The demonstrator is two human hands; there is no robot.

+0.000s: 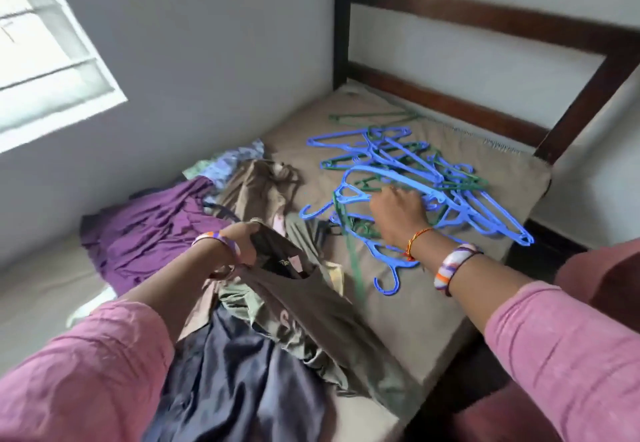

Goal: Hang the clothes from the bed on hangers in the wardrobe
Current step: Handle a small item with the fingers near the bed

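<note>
- A window [45, 50] sits in the grey wall at far left, well apart from the bed [433, 303].
- A purple garment [149, 230] lies spread along the wall side of the mattress, with a patterned blue cloth [232, 161] beyond it, near the wall.
- The left hand [239, 240], pink sleeve pushed up and a striped bangle on the wrist, is closed around the neck of a grey-brown T-shirt [311, 306], lifting that end off the heap; the rest of the shirt trails down toward the near edge of the bed.
- Under and beside the shirt lie more clothes: a tan piece [263, 185] farther back, an olive one [304, 237], and a dark navy garment [235, 372] nearest the camera.
- A strip of bare mattress runs between the clothes heap and the hangers, widening toward the near right corner.
- The right hand [398, 213] reaches into the tangled pile of hangers [415, 171], blue and green, fingers curled down among them; whether it grips one, I cannot tell.
- The pile reaches almost to the right edge of the mattress and lies near the dark wooden headboard [485, 60].
</note>
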